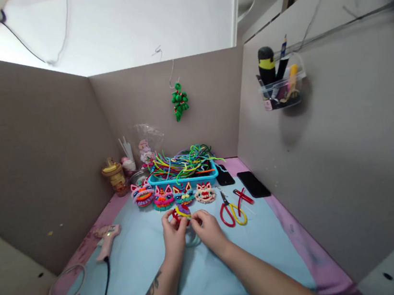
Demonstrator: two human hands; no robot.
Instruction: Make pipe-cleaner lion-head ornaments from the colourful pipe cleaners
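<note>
My left hand [173,235] and my right hand [208,230] meet at the middle of the blue mat [143,266], fingers pinched together on a small pipe-cleaner piece [182,212] of red, yellow and purple. Just beyond it stand several finished fuzzy animal-face figures [174,195] in a row. Behind them a blue tray [182,177] holds a heap of coloured pipe cleaners [184,161].
Red and yellow scissors [231,212] and a red tool [243,195] lie right of my hands. Two dark phones [253,183] lie near the right partition. A pink glue gun [105,239] with a black cord lies left. Grey partitions enclose the desk; a pen holder [281,85] hangs right.
</note>
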